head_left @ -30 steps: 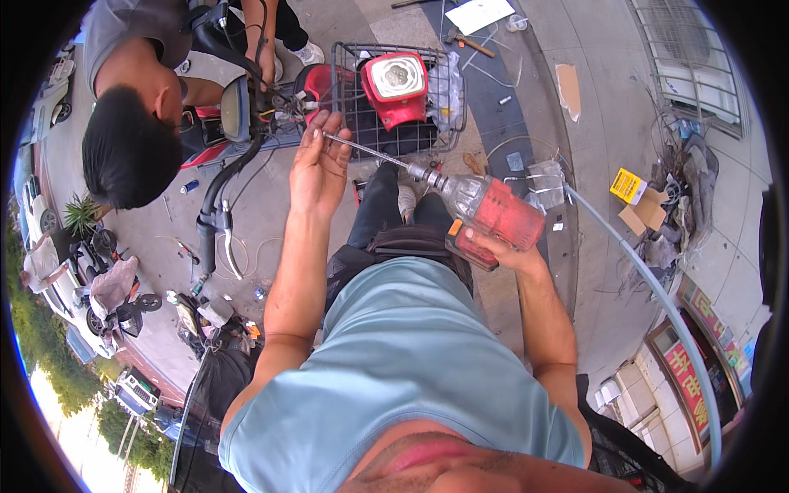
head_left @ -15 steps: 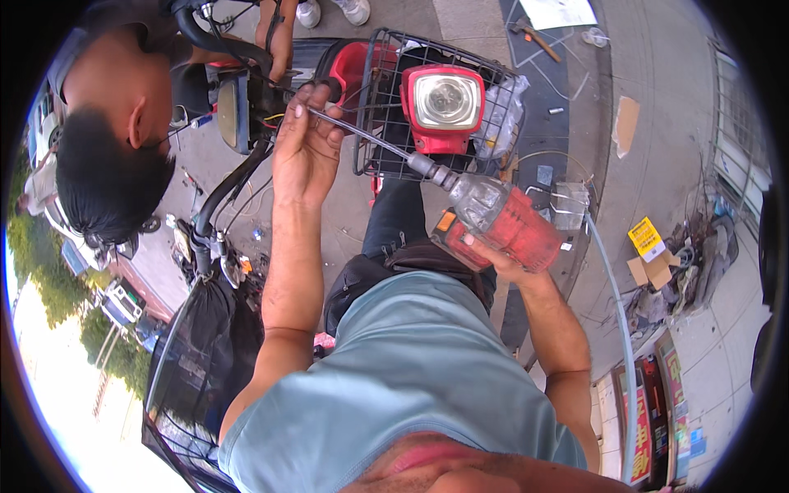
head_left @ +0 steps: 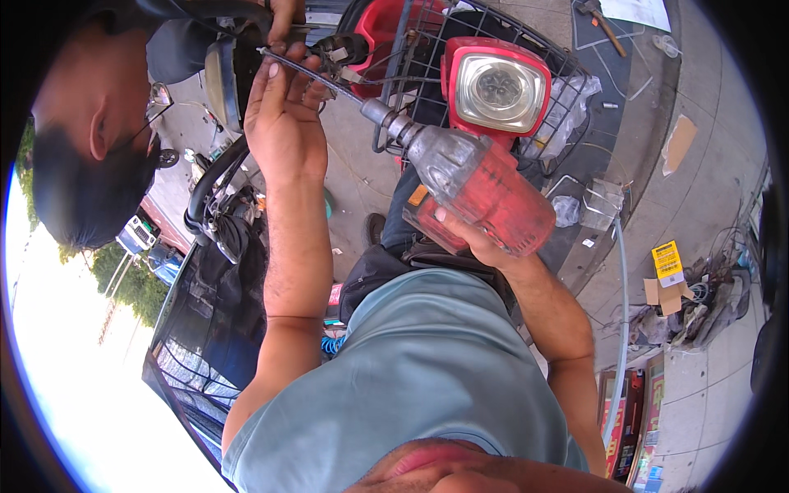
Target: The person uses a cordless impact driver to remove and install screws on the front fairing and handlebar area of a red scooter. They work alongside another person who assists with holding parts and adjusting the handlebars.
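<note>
My right hand (head_left: 485,240) grips a worn red impact wrench (head_left: 514,201) with a grey metal nose, its fingers mostly hidden beneath the tool. From its socket a long thin driver bit (head_left: 329,83) slants up and left. Near the bit's tip my left hand (head_left: 288,131), palm up, pinches the shaft between thumb and fingers. The tip lies close to the handlebar area of a vehicle, beside a dark cylindrical part (head_left: 343,51). Whether it touches anything I cannot tell. Just above, a co-worker's hand (head_left: 285,18) holds something I cannot make out.
Right of the bit, a red-rimmed headlight (head_left: 500,86) sits at a black wire basket (head_left: 411,49). The co-worker's head (head_left: 90,177) leans in from the left. A pale hose (head_left: 622,312) runs down the right side. A hammer (head_left: 604,29) and a yellow box (head_left: 667,261) lie on the ground.
The wrench, bit and both hands have shifted up and left relative to the basket and headlight, bringing the bit's tip nearer the co-worker's hand. The whole view has also shifted.
</note>
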Demonstrator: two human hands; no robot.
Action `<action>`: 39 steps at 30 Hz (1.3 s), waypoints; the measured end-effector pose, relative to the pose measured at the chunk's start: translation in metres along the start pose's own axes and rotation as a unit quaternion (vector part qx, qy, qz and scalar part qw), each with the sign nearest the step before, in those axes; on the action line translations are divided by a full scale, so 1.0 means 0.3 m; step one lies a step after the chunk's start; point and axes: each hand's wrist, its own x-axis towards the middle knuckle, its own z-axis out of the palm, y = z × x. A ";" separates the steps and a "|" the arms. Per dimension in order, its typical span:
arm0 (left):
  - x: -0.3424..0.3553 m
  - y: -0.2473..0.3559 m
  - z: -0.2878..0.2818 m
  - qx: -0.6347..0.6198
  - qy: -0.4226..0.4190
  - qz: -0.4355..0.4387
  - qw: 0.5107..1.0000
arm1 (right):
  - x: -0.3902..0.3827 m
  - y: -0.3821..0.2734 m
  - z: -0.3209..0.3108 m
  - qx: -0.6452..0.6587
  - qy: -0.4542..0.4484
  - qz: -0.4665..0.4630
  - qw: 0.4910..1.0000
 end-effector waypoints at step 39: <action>0.070 -0.029 -0.019 -0.110 -0.053 -0.096 0.988 | 0.178 0.040 0.075 0.043 0.037 -0.044 0.997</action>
